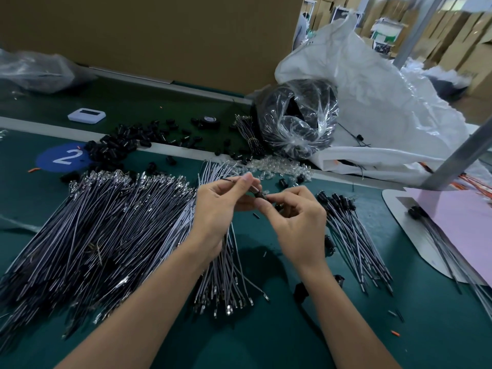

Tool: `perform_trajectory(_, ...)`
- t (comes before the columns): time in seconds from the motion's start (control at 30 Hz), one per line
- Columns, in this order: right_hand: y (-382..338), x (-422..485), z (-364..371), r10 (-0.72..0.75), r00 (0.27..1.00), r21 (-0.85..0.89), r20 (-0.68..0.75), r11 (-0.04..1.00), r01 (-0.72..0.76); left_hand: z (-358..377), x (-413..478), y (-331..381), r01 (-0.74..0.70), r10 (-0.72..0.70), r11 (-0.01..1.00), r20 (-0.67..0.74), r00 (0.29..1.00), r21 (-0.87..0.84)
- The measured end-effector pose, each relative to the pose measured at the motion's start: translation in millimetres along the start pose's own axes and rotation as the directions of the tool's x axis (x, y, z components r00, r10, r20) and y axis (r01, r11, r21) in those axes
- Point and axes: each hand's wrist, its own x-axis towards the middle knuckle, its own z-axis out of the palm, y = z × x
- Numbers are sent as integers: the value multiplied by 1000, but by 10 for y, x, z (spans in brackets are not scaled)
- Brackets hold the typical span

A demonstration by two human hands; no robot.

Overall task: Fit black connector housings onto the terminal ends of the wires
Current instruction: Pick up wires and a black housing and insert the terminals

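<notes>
Lit evenly and dimly from overhead, with soft shadows on the green table (372, 328), glare on the clear plastic bag (298, 121) far centre, a brighter far-right background, wide-angle bending at the edges, slight softness.

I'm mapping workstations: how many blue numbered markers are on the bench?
1: the blue marker reading 2, far left, its edge under black housings; others may be hidden.

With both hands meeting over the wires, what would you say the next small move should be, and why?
Probably press the small black plastic connector housing, pinched by the right hand, along the thin dark wire that the left hand pinches: the two meet at the fingertips, yet whether the terminal is seated is hidden.
</notes>
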Motion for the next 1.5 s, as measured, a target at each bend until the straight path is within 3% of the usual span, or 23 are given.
perform_trajectory(0.17,36,60,-88,233,971,212,50,948,-238,-152,81,112,-85,64,994,-263,963,-70)
perform_trajectory(0.27,35,114,-180,384,910,382,155,826,-414,-209,104,163,-94,34,980,-318,948,-177)
perform_trajectory(0.37,14,140,-210,435,866,471,244,728,-499,-208,115,175,-74,-1,974,-330,944,-214)
perform_trajectory(0.57,-31,145,-199,348,870,806,350,361,-469,-171,96,151,4,-61,972,-234,970,-234)
perform_trajectory(0.7,-47,143,-178,304,898,869,319,285,-405,-145,79,146,31,-56,981,-126,990,-193)
perform_trajectory(0.83,-20,167,-272,441,850,894,287,196,-403,-236,49,176,62,-39,966,95,995,-251)
perform_trajectory(0.9,-3,166,-291,452,840,867,299,240,-437,-266,58,181,75,-41,959,125,991,-274)
perform_trajectory(1.03,-47,109,-158,368,846,717,385,458,-526,-158,68,125,46,-49,999,217,975,20)
perform_trajectory(1.13,-78,48,-41,307,875,672,375,560,-485,-105,40,70,56,-90,992,315,945,116)
perform_trajectory(1.33,-42,11,11,295,861,617,415,604,-505,-132,73,37,116,-113,993,239,965,-1)
perform_trajectory(1.5,-35,3,-4,282,808,431,517,730,-531,-165,96,51,53,-36,995,181,983,-87)
